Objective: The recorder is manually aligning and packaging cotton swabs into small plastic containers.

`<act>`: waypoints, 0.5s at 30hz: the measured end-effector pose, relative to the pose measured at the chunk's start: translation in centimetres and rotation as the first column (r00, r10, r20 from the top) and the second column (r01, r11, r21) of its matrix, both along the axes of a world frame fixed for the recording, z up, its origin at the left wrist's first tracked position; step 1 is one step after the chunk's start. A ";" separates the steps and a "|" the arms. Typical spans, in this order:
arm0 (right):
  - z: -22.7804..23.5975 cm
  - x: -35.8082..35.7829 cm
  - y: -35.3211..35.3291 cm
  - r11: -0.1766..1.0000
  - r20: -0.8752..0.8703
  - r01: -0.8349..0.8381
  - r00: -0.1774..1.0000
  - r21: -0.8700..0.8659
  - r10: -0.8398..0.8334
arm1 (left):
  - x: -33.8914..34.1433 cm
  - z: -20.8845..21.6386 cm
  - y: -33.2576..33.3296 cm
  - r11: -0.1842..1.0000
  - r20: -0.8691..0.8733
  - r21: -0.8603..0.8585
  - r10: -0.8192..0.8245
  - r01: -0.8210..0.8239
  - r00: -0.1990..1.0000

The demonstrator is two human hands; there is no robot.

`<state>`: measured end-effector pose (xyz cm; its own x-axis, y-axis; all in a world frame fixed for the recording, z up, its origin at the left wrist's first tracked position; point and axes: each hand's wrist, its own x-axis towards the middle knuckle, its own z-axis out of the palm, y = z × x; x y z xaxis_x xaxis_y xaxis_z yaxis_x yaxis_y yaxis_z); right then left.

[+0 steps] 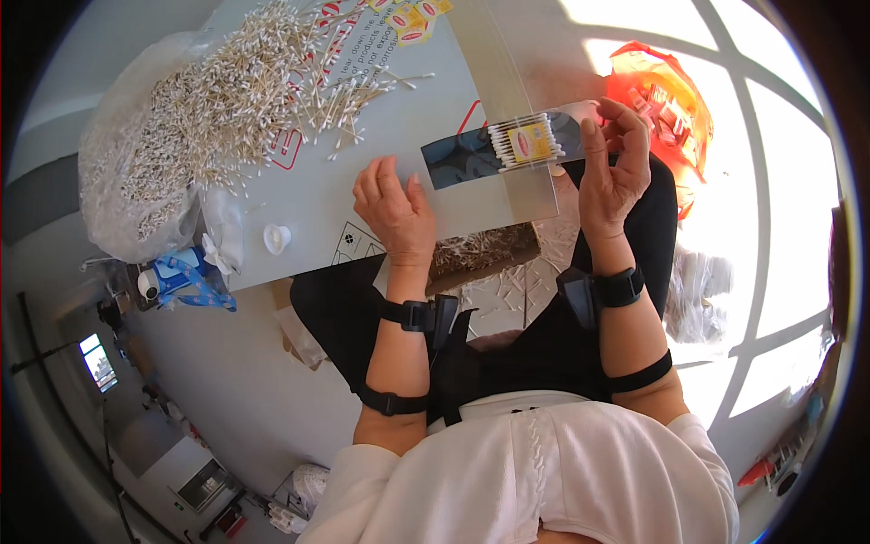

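The right hand (614, 172) is gripping a small bundle of cotton swabs (524, 142), banded with a yellow label, the thumb lying along the near side and the fingers curling over the far end. The bundle is sitting against a dark, glossy strip of film (462, 161) that is stretching from the right hand toward the left hand (394, 213). The left hand is resting palm down on the worktop (308, 195), fingers loosely spread and slightly bent, holding nothing; its fingertips are lying just beside the near end of the dark strip. Ahead and to the left of the left hand, a large loose pile of cotton swabs (263, 82) is spreading across the worktop, partly spilling from a clear plastic bag (127, 199). A small white cap (276, 238) is lying on the worktop to the left of the left hand. An orange plastic bag (666, 100) is sitting just beyond the right hand. Both wrists are carrying black straps.
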<state>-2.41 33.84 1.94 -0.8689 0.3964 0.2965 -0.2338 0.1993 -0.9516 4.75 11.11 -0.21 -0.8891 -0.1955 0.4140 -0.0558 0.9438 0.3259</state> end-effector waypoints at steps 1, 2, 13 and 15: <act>0.5 0.5 -0.5 0.985 -0.085 -0.173 0.981 0.013 0.173 | 0.4 -0.5 -2.4 0.997 0.023 0.025 0.073 -0.073 0.997; 0.7 1.1 -1.3 0.983 -0.090 -0.181 0.979 0.014 0.182 | 0.4 -0.4 -4.1 0.988 0.051 0.052 0.139 -0.142 0.989; -0.6 2.8 -8.9 0.721 0.180 -0.653 0.757 0.234 0.628 | -4.4 0.4 -9.7 0.981 0.142 0.039 0.183 -0.190 0.973; -0.6 2.5 -9.2 0.711 0.189 -0.659 0.752 0.246 0.632 | -3.6 -0.1 -8.9 0.985 0.166 0.047 0.156 -0.166 0.974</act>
<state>0.05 24.63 1.34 -0.9082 -0.3592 0.2150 -0.3270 0.2882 -0.9000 1.13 2.24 -0.34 -0.8980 -0.3616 0.2507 -0.2617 0.8970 0.3563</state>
